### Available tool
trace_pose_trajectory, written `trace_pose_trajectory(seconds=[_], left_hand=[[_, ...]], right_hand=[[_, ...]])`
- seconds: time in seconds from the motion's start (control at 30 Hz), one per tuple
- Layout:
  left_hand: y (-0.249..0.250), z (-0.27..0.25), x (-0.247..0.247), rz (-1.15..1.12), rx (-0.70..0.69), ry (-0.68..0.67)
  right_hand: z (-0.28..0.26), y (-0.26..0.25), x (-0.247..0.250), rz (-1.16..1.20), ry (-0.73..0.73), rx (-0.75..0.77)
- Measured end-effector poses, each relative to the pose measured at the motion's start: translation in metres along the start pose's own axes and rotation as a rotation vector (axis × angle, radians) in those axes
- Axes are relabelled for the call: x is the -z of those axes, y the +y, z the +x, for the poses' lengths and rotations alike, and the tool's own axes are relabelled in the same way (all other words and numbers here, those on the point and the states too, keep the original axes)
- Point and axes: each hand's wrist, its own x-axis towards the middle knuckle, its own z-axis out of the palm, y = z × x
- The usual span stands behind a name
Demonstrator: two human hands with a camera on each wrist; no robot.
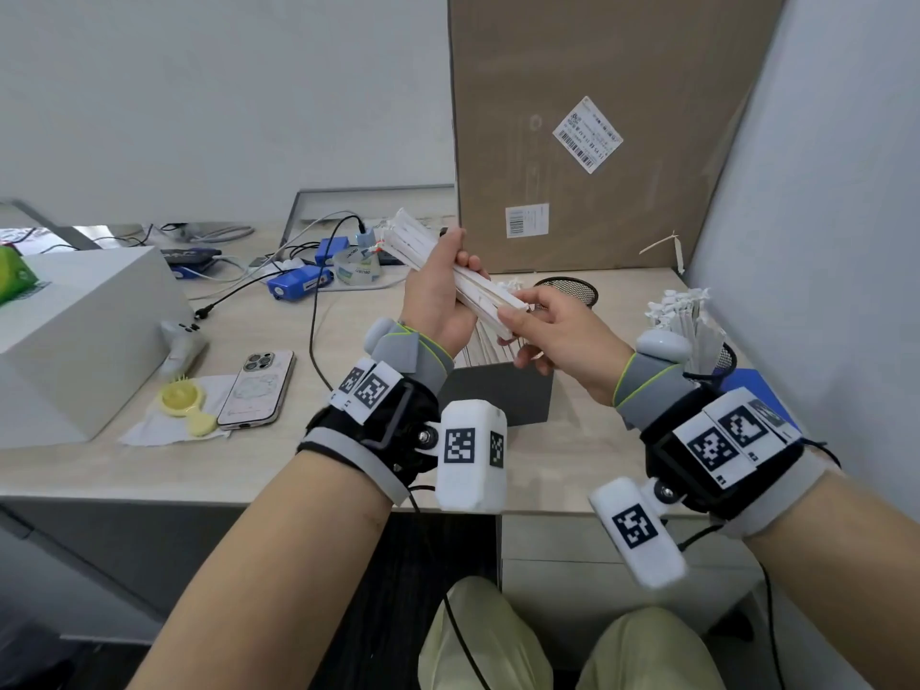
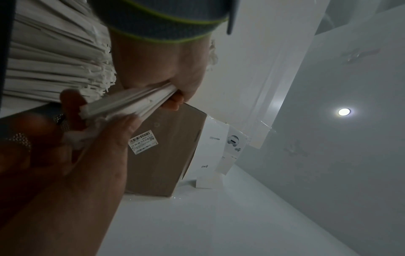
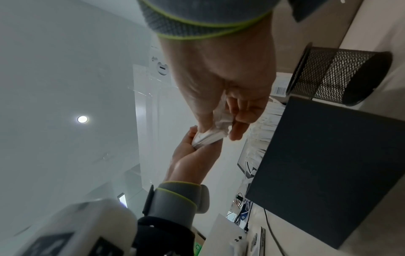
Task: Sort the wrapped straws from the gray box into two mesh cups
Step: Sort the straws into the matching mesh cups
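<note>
While left hand (image 1: 438, 296) grips the straw bundle (image 1: 448, 263), right hand (image 1: 562, 331) pinches its end; next: separate some for a mesh cup (image 1: 572, 288).

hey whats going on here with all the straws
A person is sorting wrapped straws. The left hand grips a bundle of straws above the gray box, and the right hand pinches the bundle's near end. One mesh cup at the right already holds straws; the other cup sits behind the hands.

We've got the box (image 1: 498, 398) front-center on the tabletop (image 1: 259, 470), one cup (image 1: 572, 290) behind it, another cup (image 1: 717, 358) to its right, phone (image 1: 256, 388) off left.
</note>
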Motion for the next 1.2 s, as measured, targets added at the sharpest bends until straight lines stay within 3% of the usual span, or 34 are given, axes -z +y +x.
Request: trace_pose_trajectory(seconds=[0.5, 0.67, 0.87, 1.2], left_hand=[[-0.010, 0.010, 0.007, 0.012, -0.029, 0.100], [-0.007, 0.009, 0.004, -0.002, -0.045, 0.131], [-0.011, 0.012, 0.007, 0.026, 0.000, 0.147], [-0.014, 0.014, 0.005, 0.028, 0.013, 0.163]], right_hand=[[0.006, 0.014, 0.000, -0.287, 0.100, 0.074], [0.004, 0.013, 0.006, -0.332, 0.256, 0.144], [0.003, 0.012, 0.007, -0.421, 0.296, 0.202], [0.001, 0.013, 0.007, -0.470, 0.363, 0.183]])
